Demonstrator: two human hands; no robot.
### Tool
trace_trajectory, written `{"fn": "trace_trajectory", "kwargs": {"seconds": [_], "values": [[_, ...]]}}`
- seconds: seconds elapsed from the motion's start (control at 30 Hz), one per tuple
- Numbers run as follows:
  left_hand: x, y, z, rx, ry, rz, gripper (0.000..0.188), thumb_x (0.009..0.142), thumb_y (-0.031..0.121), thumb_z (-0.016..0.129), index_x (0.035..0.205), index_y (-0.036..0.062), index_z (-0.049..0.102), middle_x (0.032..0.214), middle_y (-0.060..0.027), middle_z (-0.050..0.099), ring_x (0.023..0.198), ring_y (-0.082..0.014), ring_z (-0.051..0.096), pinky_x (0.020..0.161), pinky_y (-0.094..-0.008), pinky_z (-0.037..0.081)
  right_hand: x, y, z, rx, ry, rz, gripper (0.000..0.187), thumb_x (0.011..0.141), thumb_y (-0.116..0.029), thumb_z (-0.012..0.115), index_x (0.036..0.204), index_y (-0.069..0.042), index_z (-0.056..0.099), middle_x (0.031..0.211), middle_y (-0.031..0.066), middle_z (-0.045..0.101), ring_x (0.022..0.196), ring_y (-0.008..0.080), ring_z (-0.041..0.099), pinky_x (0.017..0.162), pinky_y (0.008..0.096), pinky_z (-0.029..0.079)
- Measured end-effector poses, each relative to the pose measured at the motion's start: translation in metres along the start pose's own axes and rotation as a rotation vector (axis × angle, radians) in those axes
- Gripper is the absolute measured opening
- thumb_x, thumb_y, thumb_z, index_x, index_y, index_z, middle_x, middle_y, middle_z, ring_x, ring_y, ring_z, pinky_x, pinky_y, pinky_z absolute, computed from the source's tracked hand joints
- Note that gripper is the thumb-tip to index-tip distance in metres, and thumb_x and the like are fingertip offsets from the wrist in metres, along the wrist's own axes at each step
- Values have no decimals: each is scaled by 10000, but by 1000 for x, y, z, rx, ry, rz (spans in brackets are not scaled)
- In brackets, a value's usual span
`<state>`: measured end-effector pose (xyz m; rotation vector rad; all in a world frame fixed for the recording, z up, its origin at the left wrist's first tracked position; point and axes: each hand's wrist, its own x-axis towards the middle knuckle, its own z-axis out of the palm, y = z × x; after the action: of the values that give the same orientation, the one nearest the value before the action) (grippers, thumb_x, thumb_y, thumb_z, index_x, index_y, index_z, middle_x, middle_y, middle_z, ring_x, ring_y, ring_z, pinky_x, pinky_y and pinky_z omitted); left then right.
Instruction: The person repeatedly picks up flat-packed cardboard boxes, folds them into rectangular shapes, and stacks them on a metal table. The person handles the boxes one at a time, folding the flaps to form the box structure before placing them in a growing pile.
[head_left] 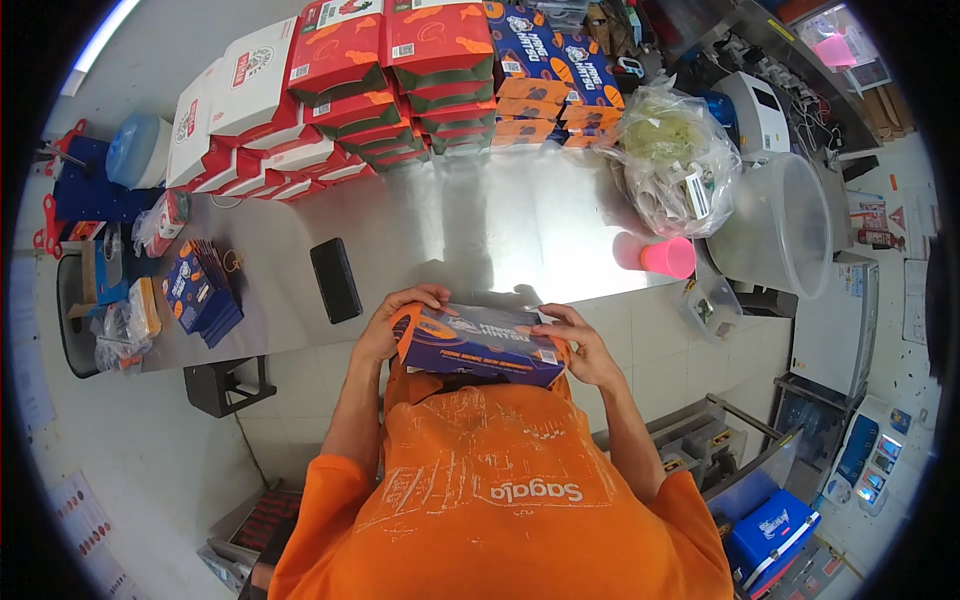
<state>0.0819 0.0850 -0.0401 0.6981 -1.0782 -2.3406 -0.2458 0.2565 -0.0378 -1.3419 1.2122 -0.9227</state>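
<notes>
Box [478, 350] sits between left fingers [422, 294] and right fingers [556, 327], touching both.

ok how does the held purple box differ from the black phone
The box is patterned in purple and orange; the phone is black. The box is bulkier than the slim phone. The box is held, while the phone lies on the table. Both are oblong.

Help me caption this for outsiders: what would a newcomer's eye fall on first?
Probably the red boxes stacked along the far side of the table, left of centre. Next, the blue-orange box held between left hand and right hand, just before the orange shirt. Then the pink cup toward the table's right end.
</notes>
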Motion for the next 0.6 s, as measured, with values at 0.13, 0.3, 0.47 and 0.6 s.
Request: {"fn": "trace_trajectory", "kwargs": {"seconds": [0.13, 0.3, 0.47, 0.6], "values": [[13, 17, 9, 259, -27, 0, 349, 746, -164, 629, 1024, 29, 713, 1213, -108, 630, 1117, -223, 615, 969, -310, 490, 3, -67, -27, -155, -371, 95, 807, 749, -134, 793, 1476, -112, 445, 1458, 200, 462, 1368, 367, 420, 1118, 465, 356], [57, 47, 42, 498, -180, -95, 534, 741, -178, 548, 1206, 62, 656, 1280, -122, 594, 1204, -237, 558, 1032, -316, 436, 59, -141, -34, 82, -485, 424, 1103, 726, -361, 855, 1566, -70, 203, 1486, 241, 403, 1438, 339, 315, 1163, 419, 291], [49, 15, 41, -147, -154, -62, 1109, 747, 189, 827, 1589, 234, 107, 1500, -175, 382, 1377, -282, 397, 1106, -364, 380, 53, -99, -14, 329, -306, 220, 1046, 823, -273, 753, 1587, -54, 72, 1602, 198, 188, 1475, 293, 216, 1196, 384, 189], [31, -7, 60, -312, -56, 92, 1456, 587, 444, 951, 1594, 263, -86, 1497, -127, 363, 1380, -241, 381, 1122, -380, 356, 45, -86, -13, 467, -138, 303, 976, 835, -263, 714, 1580, -45, 121, 1544, 178, 283, 1427, 264, 285, 1163, 371, 237]]}}
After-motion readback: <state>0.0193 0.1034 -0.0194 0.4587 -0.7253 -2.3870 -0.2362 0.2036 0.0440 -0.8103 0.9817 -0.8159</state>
